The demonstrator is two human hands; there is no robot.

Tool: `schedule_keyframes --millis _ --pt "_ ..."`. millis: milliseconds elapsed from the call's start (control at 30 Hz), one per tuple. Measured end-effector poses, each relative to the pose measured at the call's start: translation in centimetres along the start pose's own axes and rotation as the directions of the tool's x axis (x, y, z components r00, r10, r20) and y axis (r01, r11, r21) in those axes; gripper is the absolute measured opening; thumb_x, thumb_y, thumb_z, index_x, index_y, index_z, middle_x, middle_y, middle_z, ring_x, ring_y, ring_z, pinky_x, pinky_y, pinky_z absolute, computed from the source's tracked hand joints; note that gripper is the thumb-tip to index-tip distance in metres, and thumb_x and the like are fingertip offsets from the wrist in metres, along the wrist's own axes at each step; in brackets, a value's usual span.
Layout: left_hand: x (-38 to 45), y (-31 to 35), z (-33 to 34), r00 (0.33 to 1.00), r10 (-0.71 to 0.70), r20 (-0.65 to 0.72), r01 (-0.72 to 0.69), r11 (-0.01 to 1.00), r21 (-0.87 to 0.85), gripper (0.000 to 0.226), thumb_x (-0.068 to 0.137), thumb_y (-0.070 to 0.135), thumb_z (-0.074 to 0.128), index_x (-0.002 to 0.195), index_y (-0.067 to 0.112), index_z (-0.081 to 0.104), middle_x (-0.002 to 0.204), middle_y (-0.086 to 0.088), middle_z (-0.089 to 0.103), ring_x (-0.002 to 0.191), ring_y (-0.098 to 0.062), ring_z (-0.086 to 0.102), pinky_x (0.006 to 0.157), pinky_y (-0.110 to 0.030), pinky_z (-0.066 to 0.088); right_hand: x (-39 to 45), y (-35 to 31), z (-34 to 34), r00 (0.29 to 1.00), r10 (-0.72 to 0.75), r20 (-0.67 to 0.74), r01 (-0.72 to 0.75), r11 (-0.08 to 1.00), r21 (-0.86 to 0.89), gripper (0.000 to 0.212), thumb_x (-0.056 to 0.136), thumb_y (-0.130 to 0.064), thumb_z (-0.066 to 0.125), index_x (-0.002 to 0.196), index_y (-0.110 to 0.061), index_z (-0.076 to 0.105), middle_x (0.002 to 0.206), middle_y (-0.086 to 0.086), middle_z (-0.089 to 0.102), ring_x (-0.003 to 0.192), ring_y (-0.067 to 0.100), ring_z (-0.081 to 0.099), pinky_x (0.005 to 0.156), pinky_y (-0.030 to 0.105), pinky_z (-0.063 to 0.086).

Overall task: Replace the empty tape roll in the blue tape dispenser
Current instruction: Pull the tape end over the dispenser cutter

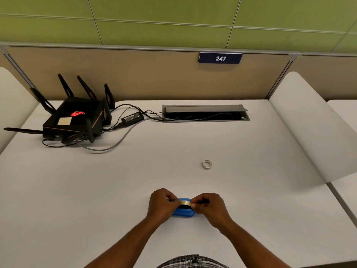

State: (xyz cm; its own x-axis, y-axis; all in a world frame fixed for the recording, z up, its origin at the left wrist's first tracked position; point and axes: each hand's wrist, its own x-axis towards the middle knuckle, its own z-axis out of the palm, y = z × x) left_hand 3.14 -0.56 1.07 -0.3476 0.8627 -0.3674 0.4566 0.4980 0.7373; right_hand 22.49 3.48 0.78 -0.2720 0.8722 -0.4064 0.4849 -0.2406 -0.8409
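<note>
The blue tape dispenser (pixel 183 212) lies on the white desk near the front edge, between both hands. My left hand (pixel 163 205) grips its left end with curled fingers. My right hand (pixel 209 206) pinches a strip of clear tape (pixel 185 202) stretched across the top of the dispenser. The roll inside the dispenser is mostly hidden by the hands. A small pale ring, the bare tape core (pixel 207 164), lies flat on the desk farther back and to the right, apart from both hands.
A black router (pixel 74 120) with several antennas, its power brick (pixel 132 118) and cables sit at the back left. An open cable tray (pixel 205 113) is sunk into the desk at the back. White curved dividers (pixel 309 122) flank the desk.
</note>
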Motion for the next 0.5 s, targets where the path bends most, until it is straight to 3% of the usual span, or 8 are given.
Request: schedule_keyframes --millis 167,300,500 --pt "-0.31 0.08 -0.17 1.000 0.017 0.015 -0.016 0.999 -0.032 0.014 0.074 0.027 0.079 0.066 0.030 0.068 0.076 0.014 0.068 0.073 -0.009 0.067 0.067 -0.022 0.058 0.00 0.12 0.01 1.000 0.002 -0.014 -0.002 1.000 -0.001 0.011 0.080 -0.009 0.086 0.085 -0.017 0.082 0.081 0.001 0.081 0.079 0.020 0.077 0.074 0.023 0.063" --pt "-0.39 0.15 0.00 0.998 0.036 -0.046 -0.037 0.999 -0.019 0.026 0.062 0.048 0.085 0.055 0.031 0.066 0.066 0.016 0.066 0.065 -0.005 0.065 0.055 -0.012 0.044 -0.07 0.02 0.15 1.000 0.000 -0.012 0.000 1.000 0.013 0.009 0.080 -0.008 0.086 0.085 -0.014 0.082 0.081 0.003 0.081 0.073 0.013 0.075 0.070 0.020 0.060" --pt "-0.18 0.37 0.26 0.998 0.028 -0.049 -0.026 0.999 0.040 0.019 0.062 0.037 0.082 0.054 0.031 0.066 0.063 0.016 0.066 0.061 -0.005 0.065 0.055 -0.018 0.055 -0.12 -0.07 0.12 1.000 -0.008 -0.019 0.008 1.000 -0.002 0.010 0.080 -0.010 0.086 0.085 -0.017 0.081 0.080 0.001 0.080 0.075 0.015 0.076 0.069 0.018 0.059"
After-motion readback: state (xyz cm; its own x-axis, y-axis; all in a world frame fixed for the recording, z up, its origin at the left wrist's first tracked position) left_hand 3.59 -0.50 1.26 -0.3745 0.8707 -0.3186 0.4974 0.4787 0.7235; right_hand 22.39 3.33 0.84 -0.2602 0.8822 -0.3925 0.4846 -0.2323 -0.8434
